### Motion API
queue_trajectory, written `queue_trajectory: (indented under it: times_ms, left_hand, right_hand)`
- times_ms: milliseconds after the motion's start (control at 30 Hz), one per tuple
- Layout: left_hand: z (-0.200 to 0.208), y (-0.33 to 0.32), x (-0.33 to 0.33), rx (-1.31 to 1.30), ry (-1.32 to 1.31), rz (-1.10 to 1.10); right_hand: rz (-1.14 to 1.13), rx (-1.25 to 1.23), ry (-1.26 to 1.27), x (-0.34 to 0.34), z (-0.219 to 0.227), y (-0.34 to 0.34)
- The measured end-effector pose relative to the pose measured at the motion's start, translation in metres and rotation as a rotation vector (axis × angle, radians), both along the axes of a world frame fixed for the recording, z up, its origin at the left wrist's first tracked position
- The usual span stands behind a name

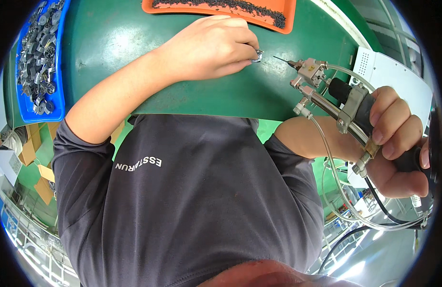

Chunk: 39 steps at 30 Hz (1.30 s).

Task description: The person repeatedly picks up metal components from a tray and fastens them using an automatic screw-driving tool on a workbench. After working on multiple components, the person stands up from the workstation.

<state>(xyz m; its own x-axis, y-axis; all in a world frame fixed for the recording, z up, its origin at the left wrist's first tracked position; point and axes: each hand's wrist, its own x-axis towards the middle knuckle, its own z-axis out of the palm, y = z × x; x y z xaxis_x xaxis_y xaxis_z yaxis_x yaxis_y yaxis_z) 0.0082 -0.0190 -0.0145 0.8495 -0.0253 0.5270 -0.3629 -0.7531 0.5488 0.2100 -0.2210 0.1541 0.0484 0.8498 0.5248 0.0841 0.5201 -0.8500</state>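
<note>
My left hand (213, 48) is closed in a pinch over the green tabletop (206, 98). Between its fingertips sticks out a small shiny metallic part (258, 56), mostly hidden by the fingers. On the right, my right hand (395, 126) wraps round a dispensing gun (333, 101) with a metal valve body, a black cylinder and clear hoses. Its thin needle tip (280, 59) points left toward the small part, with a gap between them.
An orange tray (221, 8) of tiny black pieces lies at the far edge. To the left stands a blue bin (61, 93) heaped with grey and black parts. A white box-shaped unit (369, 64) is behind the gun. Clear tubing (333, 167) loops below it. Cardboard boxes (43, 184) sit low at left.
</note>
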Motion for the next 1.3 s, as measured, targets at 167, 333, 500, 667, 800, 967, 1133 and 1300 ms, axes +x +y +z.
queue_trajectory:
  times_ms: [167, 333, 500, 667, 800, 967, 1133, 1300]
  left_hand:
    - [-0.001, 0.001, 0.001, -0.005, 0.0, 0.009]
    - [0.0, 0.002, 0.003, -0.01, -0.006, -0.007]
    - [0.001, 0.0, 0.0, -0.012, 0.006, -0.002]
    - [0.001, -0.002, -0.001, -0.017, -0.003, -0.006]
    - [0.0, -0.001, 0.002, -0.019, 0.011, 0.002]
    - [-0.002, 0.007, 0.008, -0.029, 0.0, -0.005]
    - [0.005, 0.008, -0.002, 0.081, -0.003, -0.015]
    - [0.002, -0.001, -0.003, 0.046, -0.008, 0.012]
  right_hand:
    - [0.003, -0.035, 0.001, -0.016, -0.005, 0.006]
    - [-0.003, -0.056, -0.019, -0.029, -0.008, 0.028]
    - [0.008, -0.079, -0.049, -0.034, -0.017, 0.035]
    - [0.023, -0.1, -0.073, -0.028, -0.005, 0.022]
    - [0.087, -0.079, -0.095, -0.029, -0.007, 0.034]
    - [0.092, -0.111, -0.109, -0.03, -0.004, 0.049]
    - [0.071, -0.112, 0.002, -0.052, -0.001, 0.061]
    - [-0.024, 0.116, 0.097, -0.064, -0.019, 0.062]
